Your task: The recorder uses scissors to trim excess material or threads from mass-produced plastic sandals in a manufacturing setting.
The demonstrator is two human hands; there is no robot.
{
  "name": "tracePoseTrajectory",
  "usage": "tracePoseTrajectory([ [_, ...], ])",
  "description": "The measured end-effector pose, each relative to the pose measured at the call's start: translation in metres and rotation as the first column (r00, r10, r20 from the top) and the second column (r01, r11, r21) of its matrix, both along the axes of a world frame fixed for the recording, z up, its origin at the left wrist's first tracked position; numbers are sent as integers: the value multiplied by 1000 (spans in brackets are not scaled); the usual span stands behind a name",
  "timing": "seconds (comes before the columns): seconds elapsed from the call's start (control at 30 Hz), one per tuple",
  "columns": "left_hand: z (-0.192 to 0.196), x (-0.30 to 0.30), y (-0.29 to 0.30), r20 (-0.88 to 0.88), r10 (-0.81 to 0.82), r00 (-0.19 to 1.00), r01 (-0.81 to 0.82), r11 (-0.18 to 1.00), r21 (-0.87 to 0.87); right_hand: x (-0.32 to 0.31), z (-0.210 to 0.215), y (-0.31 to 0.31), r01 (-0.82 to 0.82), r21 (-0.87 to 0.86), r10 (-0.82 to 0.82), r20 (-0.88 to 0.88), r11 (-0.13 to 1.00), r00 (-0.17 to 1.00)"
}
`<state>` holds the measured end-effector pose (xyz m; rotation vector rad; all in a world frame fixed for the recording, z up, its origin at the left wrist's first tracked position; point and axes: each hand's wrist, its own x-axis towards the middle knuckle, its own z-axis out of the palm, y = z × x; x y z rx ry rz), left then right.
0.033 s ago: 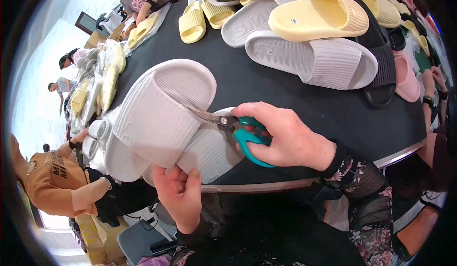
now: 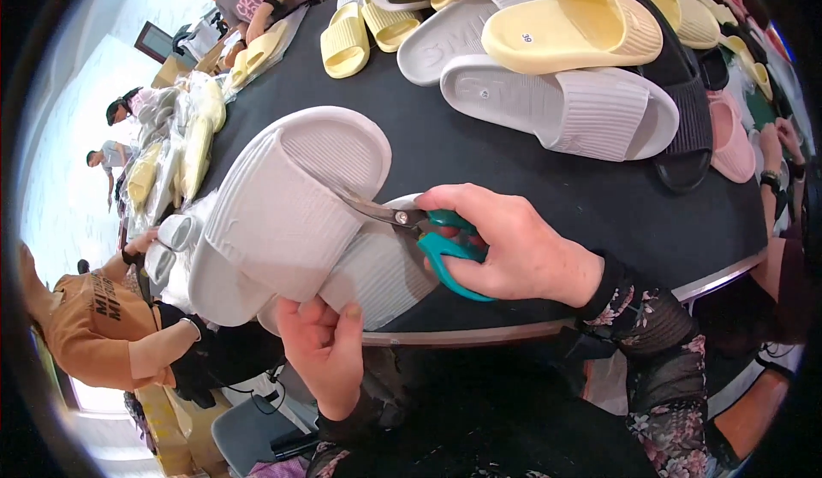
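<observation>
My right hand (image 2: 522,251) is closed around the teal handles of a pair of scissors (image 2: 401,217). Its dark blades point left, with their tips against the strap edge of a light grey slide sandal (image 2: 274,213). That slide lies tilted at the table's near edge, its foot opening toward the upper right. Under and beside it rests a second grey slide (image 2: 381,277), partly hidden by the first and by the scissors. With curled fingers my left hand (image 2: 325,350) grips the near lower edge of the upper slide; its fingertips are partly hidden.
Across the dark table (image 2: 411,144), yellow slides (image 2: 574,29), grey slides (image 2: 556,110), a black slide (image 2: 676,110) and a pink slide (image 2: 729,136) are piled at the far right. Bagged slides (image 2: 175,140) lie on the left. A person in orange (image 2: 111,332) works close at the left.
</observation>
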<state>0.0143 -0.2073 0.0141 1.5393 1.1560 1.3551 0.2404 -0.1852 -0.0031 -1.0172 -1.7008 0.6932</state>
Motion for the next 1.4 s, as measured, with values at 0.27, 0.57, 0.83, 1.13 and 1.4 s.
tracePoseTrajectory([
  [0.27, -1, 5, -2, 42, -53, 998, 52, 998, 35, 1, 2, -1, -25, -12, 25, -36, 1000, 999],
  [0.57, -3, 2, -5, 26, -102, 994, 102, 995, 7, 0, -1, 1, -47, 3, 47, -93, 999, 995],
  [0.83, -3, 2, -4, 24, -85, 996, 85, 996, -31, 0, -5, 2, -43, 29, 46, -120, 999, 992],
  [1.13, 6, -15, 6, 145, 69, 987, -66, 997, -30, 13, 7, 4, 87, -27, -91, -228, 996, 969],
  [1.4, 7, -30, 7, 187, 16, 982, -13, 1000, -21, 12, -4, 8, 43, -16, -45, -158, 999, 986],
])
